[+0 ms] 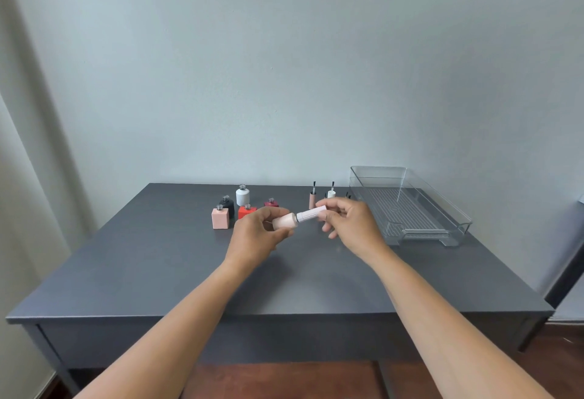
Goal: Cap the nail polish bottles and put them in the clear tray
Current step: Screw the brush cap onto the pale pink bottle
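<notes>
My left hand [260, 232] grips a pale pink nail polish bottle [285, 221] held on its side above the table. My right hand [350, 221] pinches the light pink cap [311, 213] seated on that bottle's neck. Several uncapped bottles stand behind: a pink square one [220, 218], a black one [227, 206], a white one [242, 196], an orange-red one [246, 211] and a dark red one [271, 203]. Loose caps with brushes pointing up stand near my right hand: a pink cap [312, 198] and a white cap [331, 192]. The clear tray [410, 209] sits at the right, with nothing in it.
The dark grey table [158, 266] stands against a pale wall. Its front edge runs across the lower view, with brown floor below. More dark caps are partly hidden behind my right hand.
</notes>
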`<control>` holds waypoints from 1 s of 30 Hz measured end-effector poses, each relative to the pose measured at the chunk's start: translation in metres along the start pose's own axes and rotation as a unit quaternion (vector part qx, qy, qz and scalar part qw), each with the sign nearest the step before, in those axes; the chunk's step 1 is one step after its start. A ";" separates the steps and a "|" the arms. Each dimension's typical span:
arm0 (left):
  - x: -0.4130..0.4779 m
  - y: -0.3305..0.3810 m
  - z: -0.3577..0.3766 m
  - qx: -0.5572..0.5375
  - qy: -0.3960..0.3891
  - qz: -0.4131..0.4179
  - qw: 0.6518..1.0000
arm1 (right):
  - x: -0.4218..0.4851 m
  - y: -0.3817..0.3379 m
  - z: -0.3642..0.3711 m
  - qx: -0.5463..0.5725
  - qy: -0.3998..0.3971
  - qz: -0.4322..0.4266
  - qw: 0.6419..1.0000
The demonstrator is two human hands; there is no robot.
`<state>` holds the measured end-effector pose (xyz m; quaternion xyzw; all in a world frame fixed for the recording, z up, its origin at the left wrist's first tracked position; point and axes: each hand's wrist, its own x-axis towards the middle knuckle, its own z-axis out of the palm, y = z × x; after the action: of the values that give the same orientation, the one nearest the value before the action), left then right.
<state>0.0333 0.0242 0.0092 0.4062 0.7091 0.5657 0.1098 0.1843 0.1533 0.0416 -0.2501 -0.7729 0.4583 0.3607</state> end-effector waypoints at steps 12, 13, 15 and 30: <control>-0.003 0.005 0.000 -0.020 -0.022 0.016 0.999 | -0.001 0.000 -0.003 -0.087 0.043 0.023 0.995; -0.003 0.005 0.000 -0.020 -0.025 0.017 0.999 | -0.001 0.000 -0.004 -0.090 0.042 0.023 0.995; -0.003 0.004 -0.001 -0.017 -0.028 0.018 0.999 | -0.001 -0.001 -0.005 -0.096 0.023 0.025 0.995; 0.000 0.000 -0.003 -0.001 -0.015 0.010 1.000 | 0.004 0.006 -0.005 0.001 -0.035 0.007 0.999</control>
<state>0.0322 0.0219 0.0104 0.4211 0.7032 0.5612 0.1150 0.1860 0.1613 0.0395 -0.2387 -0.7828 0.4700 0.3308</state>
